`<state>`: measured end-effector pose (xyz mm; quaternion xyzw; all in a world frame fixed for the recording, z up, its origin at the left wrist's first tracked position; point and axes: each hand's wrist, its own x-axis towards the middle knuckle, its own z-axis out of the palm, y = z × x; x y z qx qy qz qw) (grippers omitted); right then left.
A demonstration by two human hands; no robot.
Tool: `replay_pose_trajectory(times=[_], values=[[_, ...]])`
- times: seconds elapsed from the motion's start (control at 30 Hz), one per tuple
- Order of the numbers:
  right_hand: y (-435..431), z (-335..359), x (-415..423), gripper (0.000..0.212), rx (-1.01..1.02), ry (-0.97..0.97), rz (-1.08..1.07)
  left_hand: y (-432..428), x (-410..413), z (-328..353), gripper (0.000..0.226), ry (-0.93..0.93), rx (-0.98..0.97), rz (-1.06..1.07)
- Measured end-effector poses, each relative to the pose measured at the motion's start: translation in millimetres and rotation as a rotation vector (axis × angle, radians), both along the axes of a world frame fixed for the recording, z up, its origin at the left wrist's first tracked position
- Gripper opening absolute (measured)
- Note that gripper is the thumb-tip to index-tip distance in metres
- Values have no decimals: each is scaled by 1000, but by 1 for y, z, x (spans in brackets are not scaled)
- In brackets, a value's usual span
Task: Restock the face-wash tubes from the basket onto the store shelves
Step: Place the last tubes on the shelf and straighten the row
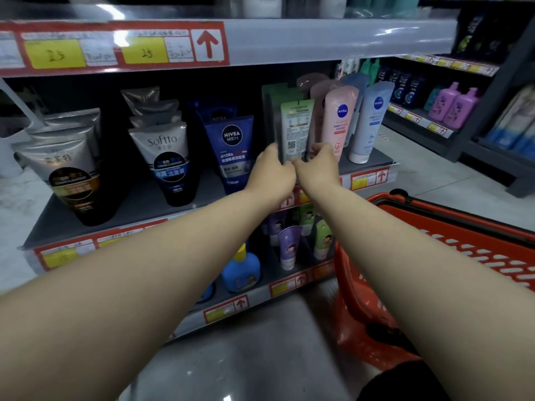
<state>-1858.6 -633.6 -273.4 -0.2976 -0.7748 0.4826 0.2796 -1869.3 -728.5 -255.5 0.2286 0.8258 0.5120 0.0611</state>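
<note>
A light green face-wash tube (296,125) stands on the middle shelf (139,206), its back label with a QR code facing me. My left hand (272,172) grips its lower left edge and my right hand (320,164) pinches its lower right edge. Darker green packs stand behind it. To its right stand a pink Nivea tube (338,117) and a pale blue Nivea tube (372,120). The red basket (451,241) sits on the floor at the lower right, its inside largely hidden by my right arm.
Left on the same shelf stand a blue Nivea Men tube (233,151), Softto tubes (168,160) and silver-black tubes (69,175). The shelf below holds small purple and green tubes (289,244) and a blue bottle (241,267). Another shelving unit with pink bottles (451,105) stands at the right.
</note>
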Motion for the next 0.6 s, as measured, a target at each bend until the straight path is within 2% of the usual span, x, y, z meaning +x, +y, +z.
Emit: replay_pose_trajectory(times=[0.2, 0.37, 0.53, 0.6], values=[[1, -10, -3, 32, -52, 5, 151, 15, -2, -7, 46, -82, 90, -6], [8, -12, 7, 27, -43, 21, 104, 19, -1, -8, 49, -84, 76, -20], [13, -12, 14, 13, -1, 24, 58, 25, -5, -8, 43, -76, 4, 48], [16, -13, 17, 8, 25, 23, 72, 26, -9, -8, 48, -63, -3, 38]])
